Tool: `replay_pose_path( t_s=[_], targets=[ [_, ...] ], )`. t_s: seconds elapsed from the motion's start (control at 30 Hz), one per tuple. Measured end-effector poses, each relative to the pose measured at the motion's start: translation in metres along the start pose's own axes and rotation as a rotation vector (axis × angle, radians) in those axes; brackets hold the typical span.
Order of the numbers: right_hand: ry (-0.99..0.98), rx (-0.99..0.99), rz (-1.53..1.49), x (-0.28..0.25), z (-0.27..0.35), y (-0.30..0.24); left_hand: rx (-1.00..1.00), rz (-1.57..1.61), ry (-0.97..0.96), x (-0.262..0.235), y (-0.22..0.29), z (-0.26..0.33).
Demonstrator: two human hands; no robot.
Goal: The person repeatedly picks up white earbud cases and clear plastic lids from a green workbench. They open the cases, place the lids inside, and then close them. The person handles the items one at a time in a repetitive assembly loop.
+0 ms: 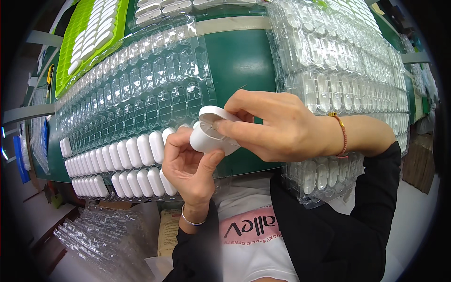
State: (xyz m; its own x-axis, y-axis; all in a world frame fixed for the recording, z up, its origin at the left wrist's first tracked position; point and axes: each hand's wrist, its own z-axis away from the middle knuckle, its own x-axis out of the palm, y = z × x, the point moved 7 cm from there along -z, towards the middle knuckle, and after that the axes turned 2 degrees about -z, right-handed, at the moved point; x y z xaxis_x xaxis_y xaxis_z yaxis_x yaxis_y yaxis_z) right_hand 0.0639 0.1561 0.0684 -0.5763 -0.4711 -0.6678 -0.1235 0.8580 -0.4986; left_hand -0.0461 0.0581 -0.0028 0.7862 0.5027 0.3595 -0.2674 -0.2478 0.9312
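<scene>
In front of my chest I hold a small white earbud charging case with its rounded lid tipped up. My left hand is closed around the case's body from below and the left, its thumb pressed against the lower side. Reaching in from the right, my right hand is closed at the case, with one fingertip inside the opening under the lid and other fingers bent behind the lid. Those fingers partly hide the inside. To the left, a clear plastic tray carries rows of closed white cases along its near side.
Stacked clear blister trays fill the right of the green table. A lime-green tray with white cases stands far left; more cases lie at the back. Below the table's left edge are clear plastic trays and a tan sack.
</scene>
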Motion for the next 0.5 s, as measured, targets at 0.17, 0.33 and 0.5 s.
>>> replay_pose_path(
  t_s=[0.17, 0.33, 0.5],
  targets=[
    [-0.034, 0.15, -0.31, 0.002, -0.003, 0.012, -0.151, 0.257, -0.044, -0.012, -0.016, 0.011],
    [-0.114, 0.27, -0.466, 0.008, -0.005, 0.014, -0.195, 0.336, -0.054, -0.015, -0.014, 0.016],
    [-0.13, 0.176, -0.287, -0.007, -0.025, 0.009, -0.089, 0.187, 0.108, -0.017, 0.005, 0.01]
  ],
)
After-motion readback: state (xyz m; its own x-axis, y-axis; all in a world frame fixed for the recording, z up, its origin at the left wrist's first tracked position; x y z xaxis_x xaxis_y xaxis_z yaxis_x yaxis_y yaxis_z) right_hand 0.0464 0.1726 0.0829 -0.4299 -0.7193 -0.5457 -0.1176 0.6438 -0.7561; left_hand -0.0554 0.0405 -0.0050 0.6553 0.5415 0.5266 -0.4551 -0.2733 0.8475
